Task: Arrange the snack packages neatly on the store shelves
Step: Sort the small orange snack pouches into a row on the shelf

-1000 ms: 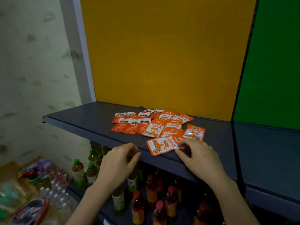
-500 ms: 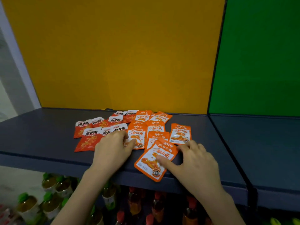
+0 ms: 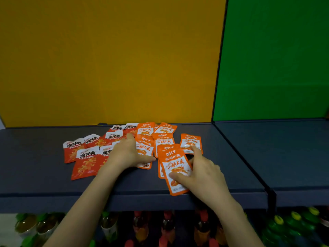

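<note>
The front orange packet has swung round since a moment ago. It lay slanted across the shelf's near edge then, and it now points almost straight toward the far wall, lying on top of another orange packet. Its near end just overhangs the front lip of the dark shelf.

My right hand lies spread over it, fingers apart and not curled round anything. The thumb presses flat on the packet's lower half. The index fingertip reaches far and touches the lone orange packet, which sits apart to the right of the others.

My left hand has slid farther onto the pile. It rests palm down with straight fingers where the red packets on the left meet the orange packets in the middle. Its thumb stretches right across one orange packet.

All the packets lie flat and overlapping in the middle of the shelf, red ones to the left and orange ones to the right. The farthest reach the yellow back panel. A green panel backs the next bay on the right. Bottles stand in the row below.
</note>
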`<action>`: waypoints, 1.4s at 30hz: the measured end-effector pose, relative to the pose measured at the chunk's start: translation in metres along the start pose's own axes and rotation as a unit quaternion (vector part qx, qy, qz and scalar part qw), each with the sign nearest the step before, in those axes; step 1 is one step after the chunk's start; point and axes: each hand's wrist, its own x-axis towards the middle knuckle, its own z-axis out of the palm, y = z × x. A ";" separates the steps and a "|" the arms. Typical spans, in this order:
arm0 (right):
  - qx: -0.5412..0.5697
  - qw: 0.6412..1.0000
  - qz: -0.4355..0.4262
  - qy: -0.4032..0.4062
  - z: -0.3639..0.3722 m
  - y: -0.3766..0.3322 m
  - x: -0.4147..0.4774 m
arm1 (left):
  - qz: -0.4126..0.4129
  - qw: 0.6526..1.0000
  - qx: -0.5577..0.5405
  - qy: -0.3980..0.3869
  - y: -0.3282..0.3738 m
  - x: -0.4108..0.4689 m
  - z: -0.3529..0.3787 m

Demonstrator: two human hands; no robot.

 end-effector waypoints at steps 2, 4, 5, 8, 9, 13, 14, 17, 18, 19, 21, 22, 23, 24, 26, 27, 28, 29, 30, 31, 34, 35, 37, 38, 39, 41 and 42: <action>0.025 1.000 0.011 -0.012 -0.005 0.003 0.002 | -0.004 0.999 -0.049 -0.007 0.001 0.001 -0.002; 0.046 0.998 0.018 -0.039 -0.015 0.005 0.003 | -0.003 0.996 -0.087 -0.004 0.002 0.000 -0.003; 0.063 0.996 0.015 -0.053 -0.019 0.008 0.004 | 0.002 0.995 -0.095 0.001 0.001 0.000 -0.003; 0.111 0.991 0.001 -0.069 -0.028 0.013 0.010 | 0.031 0.990 -0.133 0.030 -0.004 -0.002 -0.005; 0.126 0.990 0.004 -0.057 -0.031 0.015 0.014 | 0.036 0.983 -0.176 0.036 -0.005 -0.004 -0.006; 0.158 0.987 0.034 0.017 -0.040 0.017 0.044 | 0.042 0.919 -0.391 0.033 0.002 -0.018 -0.007; 0.155 0.987 0.043 0.024 -0.042 0.016 0.053 | 0.048 0.912 -0.406 0.037 0.008 -0.021 -0.004; 0.120 0.990 0.067 0.013 -0.039 0.019 0.081 | 0.066 0.940 -0.330 0.053 0.025 -0.027 0.016; 0.109 0.991 0.075 0.007 -0.036 0.021 0.089 | 0.069 0.952 -0.292 0.056 0.030 -0.028 0.023; 0.096 0.992 0.085 0.002 -0.032 0.024 0.096 | 0.070 0.961 -0.260 0.059 0.033 -0.029 0.030; 0.076 0.992 0.105 -0.008 -0.026 0.029 0.107 | 0.069 0.974 -0.202 0.074 0.038 -0.030 0.038; 0.065 0.991 0.115 -0.013 -0.023 0.031 0.110 | 0.068 0.979 -0.171 0.088 0.039 -0.031 0.040; 0.049 0.991 0.126 -0.018 -0.020 0.033 0.113 | 0.069 0.982 -0.144 0.100 0.040 -0.032 0.041; 0.034 0.990 0.134 -0.018 -0.019 0.033 0.114 | 0.069 0.985 -0.119 0.108 0.040 -0.033 0.042; 0.030 0.989 0.145 -0.011 -0.017 0.034 0.115 | 0.067 0.989 -0.070 0.109 0.042 -0.035 0.042; 0.034 0.988 0.150 -0.010 -0.017 0.034 0.116 | 0.066 0.991 -0.053 0.104 0.043 -0.035 0.042; 0.034 0.988 0.152 -0.011 -0.017 0.034 0.118 | 0.063 0.992 -0.045 0.097 0.044 -0.034 0.042; 0.027 0.988 0.150 -0.014 -0.017 0.034 0.119 | 0.059 0.993 -0.043 0.088 0.045 -0.034 0.041; 0.014 0.989 0.146 -0.019 -0.018 0.033 0.120 | 0.055 0.995 -0.044 0.076 0.046 -0.033 0.040; -0.001 0.990 0.142 -0.023 -0.019 0.033 0.120 | 0.051 0.996 -0.044 0.065 0.047 -0.032 0.038; -0.029 0.990 0.137 -0.037 -0.021 0.032 0.123 | 0.028 0.998 -0.039 0.035 0.054 -0.029 0.033; -0.032 0.989 0.136 -0.041 -0.021 0.031 0.123 | 0.017 0.999 -0.029 0.027 0.056 -0.028 0.031; -0.044 0.989 0.131 -0.051 -0.021 0.030 0.125 | -0.001 1.000 -0.009 0.012 0.058 -0.026 0.029; -0.051 0.989 0.127 -0.056 -0.021 0.029 0.125 | -0.006 1.000 -0.004 0.007 0.059 -0.025 0.028; -0.054 0.989 0.124 -0.061 -0.022 0.028 0.126 | -0.009 1.000 -0.005 0.002 0.059 -0.024 0.028; -0.043 0.989 0.120 -0.072 -0.024 0.026 0.127 | -0.014 1.000 -0.014 -0.014 0.060 -0.022 0.025; -0.033 0.990 0.119 -0.075 -0.024 0.025 0.127 | -0.015 0.999 -0.023 -0.023 0.060 -0.021 0.023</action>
